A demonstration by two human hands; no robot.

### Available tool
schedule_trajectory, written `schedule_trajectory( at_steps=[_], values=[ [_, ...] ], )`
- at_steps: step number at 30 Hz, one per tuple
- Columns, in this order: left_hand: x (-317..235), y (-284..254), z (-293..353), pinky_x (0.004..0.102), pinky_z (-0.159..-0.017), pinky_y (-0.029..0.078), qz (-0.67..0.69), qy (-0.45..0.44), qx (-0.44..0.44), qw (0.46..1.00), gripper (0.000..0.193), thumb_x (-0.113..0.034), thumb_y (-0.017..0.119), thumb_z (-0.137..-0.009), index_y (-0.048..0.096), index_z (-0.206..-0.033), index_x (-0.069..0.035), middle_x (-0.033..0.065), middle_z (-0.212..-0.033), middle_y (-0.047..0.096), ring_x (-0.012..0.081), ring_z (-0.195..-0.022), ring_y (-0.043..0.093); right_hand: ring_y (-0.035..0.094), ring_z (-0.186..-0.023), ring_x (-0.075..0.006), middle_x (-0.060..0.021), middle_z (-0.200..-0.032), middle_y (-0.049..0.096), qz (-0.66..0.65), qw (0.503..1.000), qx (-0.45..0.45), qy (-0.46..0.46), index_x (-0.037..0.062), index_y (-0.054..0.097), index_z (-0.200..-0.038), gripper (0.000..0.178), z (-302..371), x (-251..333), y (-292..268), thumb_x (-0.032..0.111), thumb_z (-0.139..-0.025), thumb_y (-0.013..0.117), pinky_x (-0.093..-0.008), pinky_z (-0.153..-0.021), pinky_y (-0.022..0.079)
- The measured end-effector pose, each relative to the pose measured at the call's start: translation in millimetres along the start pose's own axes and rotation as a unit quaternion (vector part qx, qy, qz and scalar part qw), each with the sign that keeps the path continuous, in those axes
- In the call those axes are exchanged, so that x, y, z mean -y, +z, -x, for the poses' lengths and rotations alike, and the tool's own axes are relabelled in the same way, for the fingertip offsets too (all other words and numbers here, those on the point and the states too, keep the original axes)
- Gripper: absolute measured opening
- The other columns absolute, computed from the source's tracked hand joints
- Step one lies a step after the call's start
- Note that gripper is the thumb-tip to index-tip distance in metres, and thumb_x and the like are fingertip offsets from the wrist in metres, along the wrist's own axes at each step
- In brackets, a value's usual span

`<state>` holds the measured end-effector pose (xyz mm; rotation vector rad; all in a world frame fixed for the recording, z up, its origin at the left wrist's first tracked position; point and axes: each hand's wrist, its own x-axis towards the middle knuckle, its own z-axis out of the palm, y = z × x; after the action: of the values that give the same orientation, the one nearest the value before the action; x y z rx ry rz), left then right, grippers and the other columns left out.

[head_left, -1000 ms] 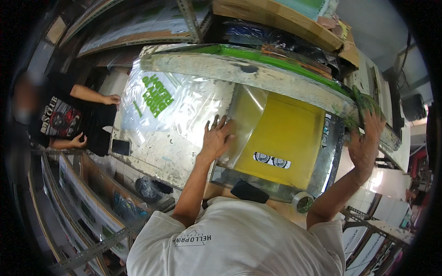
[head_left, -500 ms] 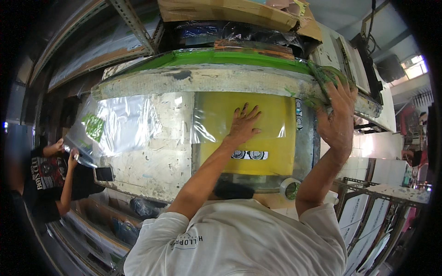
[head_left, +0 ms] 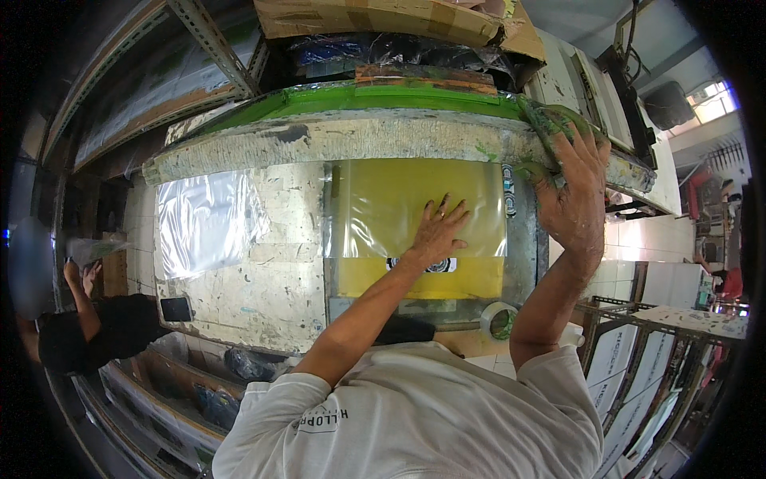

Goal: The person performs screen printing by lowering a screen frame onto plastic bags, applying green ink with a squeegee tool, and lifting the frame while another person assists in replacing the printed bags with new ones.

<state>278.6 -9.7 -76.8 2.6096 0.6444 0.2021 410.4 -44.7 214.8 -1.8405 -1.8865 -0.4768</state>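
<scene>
My left hand (head_left: 439,233) lies flat with fingers spread on a clear plastic sheet (head_left: 379,211). Under that sheet is a yellow printing base (head_left: 375,279), its near strip uncovered. A black-and-white sticker (head_left: 447,264) shows beside my left wrist, partly hidden by it. My right hand (head_left: 578,195) grips the right end of a raised screen printing frame (head_left: 383,137), fingers over its green-stained corner. Bright green ink coats the frame's far side. Another sticker strip (head_left: 509,191) sits at the base's right edge.
A pile of clear plastic sheets (head_left: 203,227) lies on the table's left, with a dark phone (head_left: 176,309) at the corner. A tape roll (head_left: 499,321) stands near my body. At far left, a co-worker's hands (head_left: 89,278) hold a clear sheet. Cardboard (head_left: 383,28) is behind the frame.
The clear sheet under my left hand has slid toward me and right, covering part of the sticker. My right hand keeps its grip. The co-worker has drawn a sheet away from the table.
</scene>
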Motion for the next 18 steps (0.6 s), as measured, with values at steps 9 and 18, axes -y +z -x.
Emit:
schedule_trajectory(
  at_steps=[9,18],
  values=[
    [0.1,-6.1,9.0,0.055,-0.109,0.014,0.027,0.027,-0.052,0.998,0.064,-0.041,0.06,-0.084,0.04,-0.138,-0.013,0.0084,-0.149,0.029,0.0333,-0.139,0.018,0.049,-0.11,-0.0403,-0.0199,-0.116,0.057,-0.006,1.0,0.012,-0.009,0.0023,0.058,-0.115,0.049,-3.6,4.1,-3.7,0.012,-0.069,0.068,-0.0539,-0.097,0.027],
    [46.9,-66.1,51.5,0.0539,-0.11,0.013,0.003,-0.138,-0.037,0.99,0.079,-0.041,0.072,-0.073,0.039,-0.139,-0.013,0.0114,-0.149,0.027,0.0351,-0.14,0.017,0.049,-0.111,-0.0391,-0.0194,-0.117,0.057,-0.027,1.0,0.001,0.008,0.0016,0.058,-0.114,0.05,-3.1,8.3,-3.2,0.01,-0.066,0.067,-0.0531,-0.097,0.028]
  ],
)
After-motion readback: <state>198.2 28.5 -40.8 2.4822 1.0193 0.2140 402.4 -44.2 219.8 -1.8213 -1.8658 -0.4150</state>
